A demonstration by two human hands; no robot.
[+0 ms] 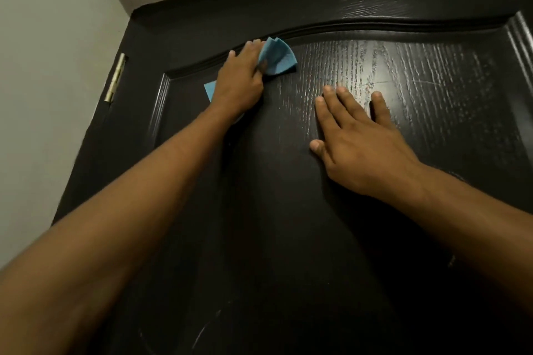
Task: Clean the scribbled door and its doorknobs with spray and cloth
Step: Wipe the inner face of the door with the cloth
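— Up at the arched moulding of the door panel, what has the grip got?

— The left hand (pixel 240 78) presses a blue cloth (pixel 277 59) flat against the door (pixel 288 210). Its fingers lie stretched over the cloth, fingertips reaching the curved ridge of the moulding. A folded fan of cloth sticks out to the right of the hand, and a small corner shows at the left, by the wrist.

— Is it clenched round the cloth?

— No. The fingers look extended, pushing the cloth onto the wood rather than bunching it.

— And the other hand?

— The right hand (pixel 357 135) lies palm-down on the panel, lower and to the right, well apart from the cloth. Its fingers are spread and straight, and it holds nothing.

— What of the door itself?

— Dark, nearly black, with a raised wood-grain pattern that catches the light above the right hand. Faint pale scratch-like marks (pixel 207 331) show low on the panel, near the bottom edge of the view, and a thin pale line runs across the glossy patch right of the right hand's fingertips.

— Anything round it?

— A brass hinge (pixel 116 78) sits on the door's left edge, and a pale wall (pixel 43 66) stands to the left of it.
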